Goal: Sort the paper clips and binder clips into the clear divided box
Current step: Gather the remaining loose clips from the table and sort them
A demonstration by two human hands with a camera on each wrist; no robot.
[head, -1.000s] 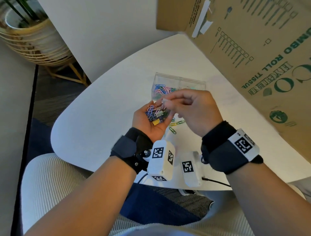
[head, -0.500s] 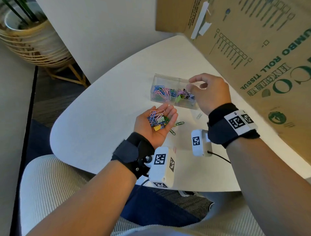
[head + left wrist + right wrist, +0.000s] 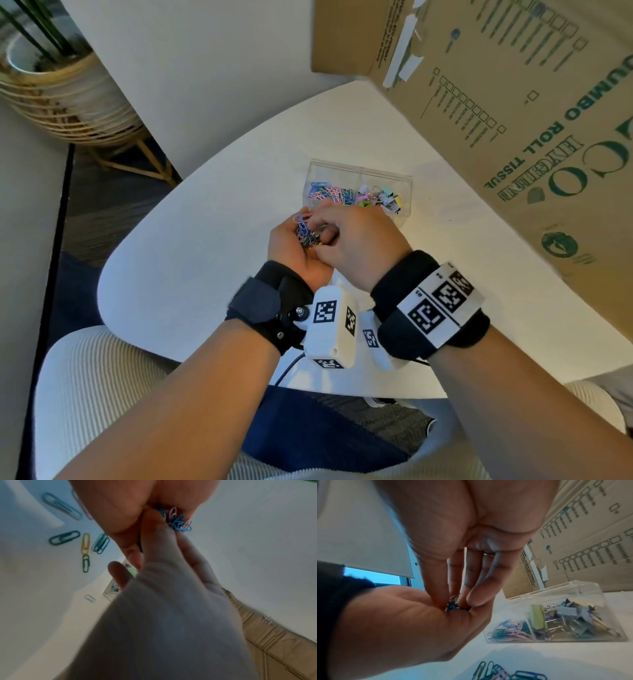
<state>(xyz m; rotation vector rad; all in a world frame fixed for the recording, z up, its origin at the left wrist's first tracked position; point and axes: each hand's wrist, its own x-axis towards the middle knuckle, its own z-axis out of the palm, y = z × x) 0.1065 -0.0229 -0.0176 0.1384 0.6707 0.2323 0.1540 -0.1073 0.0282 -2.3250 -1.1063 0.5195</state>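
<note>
Palm-up, the left hand [image 3: 297, 247] cupped a heap of paper clips [image 3: 305, 230]; the right hand's [image 3: 356, 240] fingertips [image 3: 471, 600] pinched into that heap. Just beyond stood the clear divided box [image 3: 406, 186], paper clips left, binder clips [image 3: 570, 620] right. Behind, a cardboard carton [image 3: 513, 113] read "JUMBO ROLL TISSUE".

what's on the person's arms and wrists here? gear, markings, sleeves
Bare forearms, no sleeves. The left hand has a black strapped wristband carrying a white camera box with square black-and-white tags. The right hand has a black wristband with a white tagged strip. A dark cable hangs below.
</note>
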